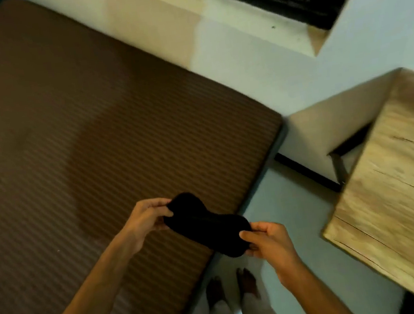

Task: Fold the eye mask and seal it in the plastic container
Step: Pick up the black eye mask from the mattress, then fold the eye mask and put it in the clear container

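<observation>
Dim light falls across a brown striped mattress (88, 135) pushed against a pale wall, with a pale wooden bench (397, 185) standing off to the right and a bare strip of floor (297, 224) between the two. A person stands at the mattress edge, bare feet visible below, holding a black eye mask (206, 223) stretched out flat in the air over the mattress corner. The left hand (148, 220) pinches the mask's far end between thumb and fingers; the right hand (268, 240) grips the near end the same way, both closed on the fabric. The mask appears unfolded, so the folding looks barely begun.

No plastic container shows anywhere in view, neither on the mattress nor on the visible part of the bench, so the sealing step has nothing in sight to go into. The likely trouble from here is the soft fabric: held only at its tips, the middle could sag or twist as the ends come together, giving a crooked fold. A strap, if one hangs behind, is hidden and could bunch inside. A light pinch could also let an end slip and drop the mask to the floor.
</observation>
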